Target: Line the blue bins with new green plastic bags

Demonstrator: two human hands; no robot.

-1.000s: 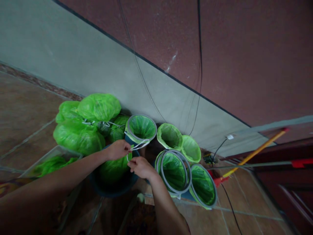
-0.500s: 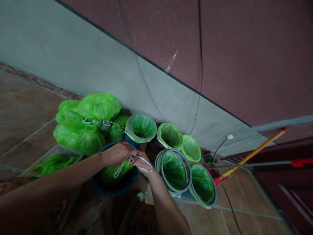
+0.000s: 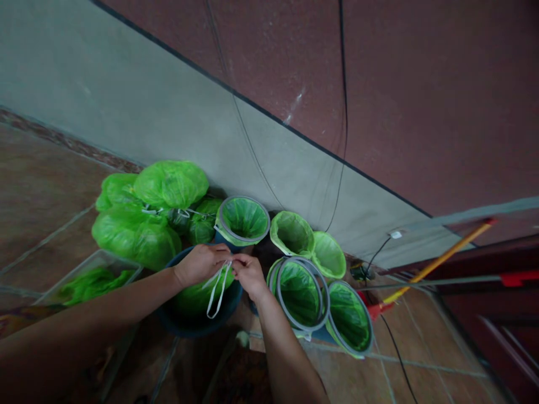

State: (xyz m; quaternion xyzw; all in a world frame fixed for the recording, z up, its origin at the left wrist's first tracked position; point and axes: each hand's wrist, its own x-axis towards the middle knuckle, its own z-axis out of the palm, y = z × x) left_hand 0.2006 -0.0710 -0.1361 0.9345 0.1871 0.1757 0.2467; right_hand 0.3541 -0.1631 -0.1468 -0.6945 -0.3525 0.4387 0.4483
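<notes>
My left hand (image 3: 205, 262) and my right hand (image 3: 249, 273) meet over a dark blue bin (image 3: 166, 314). Both are closed, fingertips pinched together on the white drawstring (image 3: 217, 294) of a green garbage bag (image 3: 191, 296). A loop of the drawstring dangles below my fingers. The bag sits down inside the bin, partly covered by my left forearm. Exactly how the string runs between the fingertips is too small to make out.
Several filled green bags (image 3: 135, 233) are piled by the wall at left, beside a clear tub (image 3: 99, 259) of green plastic. Several lined bins (image 3: 298, 294) stand at right. A yellow-handled pole (image 3: 442, 257) slants past them near a black cable (image 3: 396, 345).
The drawstring loop that lay across my right hand and wrist now hangs down under the fingertips. My right hand has turned and drawn slightly up, with its fingers pinched.
</notes>
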